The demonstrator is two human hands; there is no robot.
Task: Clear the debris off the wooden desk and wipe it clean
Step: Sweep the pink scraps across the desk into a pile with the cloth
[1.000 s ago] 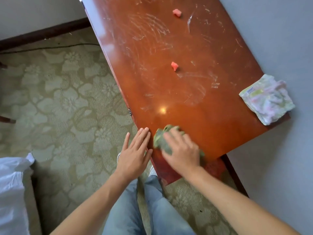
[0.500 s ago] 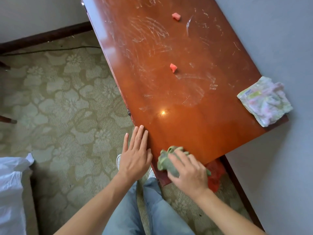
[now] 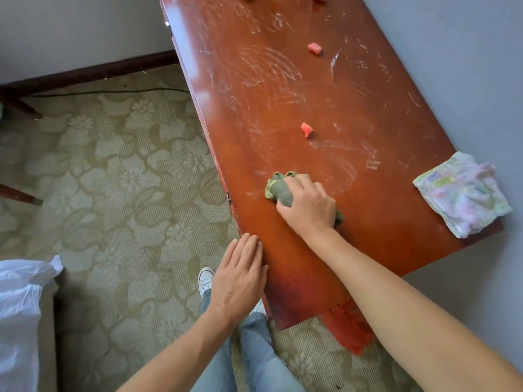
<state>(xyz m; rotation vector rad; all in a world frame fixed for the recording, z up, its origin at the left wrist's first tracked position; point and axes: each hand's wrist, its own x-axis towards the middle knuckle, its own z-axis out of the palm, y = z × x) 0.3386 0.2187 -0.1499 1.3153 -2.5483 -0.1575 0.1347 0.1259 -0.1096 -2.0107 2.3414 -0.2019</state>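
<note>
The glossy reddish wooden desk (image 3: 353,114) runs away from me, streaked with white smears. My right hand (image 3: 310,205) grips a bunched green-grey rag (image 3: 278,188) and presses it on the desk's near part. My left hand (image 3: 239,275) lies flat with straight fingers against the desk's left edge, near the front corner. Small pink-red crumbs lie further up: one (image 3: 306,129) mid-desk, another (image 3: 314,48) beyond it, and two more cut off at the top edge.
A folded pastel patterned cloth (image 3: 464,193) lies at the desk's right corner by the grey wall. A white plastic bag (image 3: 19,315) sits at lower left on the floral carpet (image 3: 119,176). A cable runs along the skirting. My jeans and white shoe are below.
My right hand has carried the rag from the desk's front edge forward onto its surface. The view has shifted, showing more crumbs further up. My left hand stays at the left edge.
</note>
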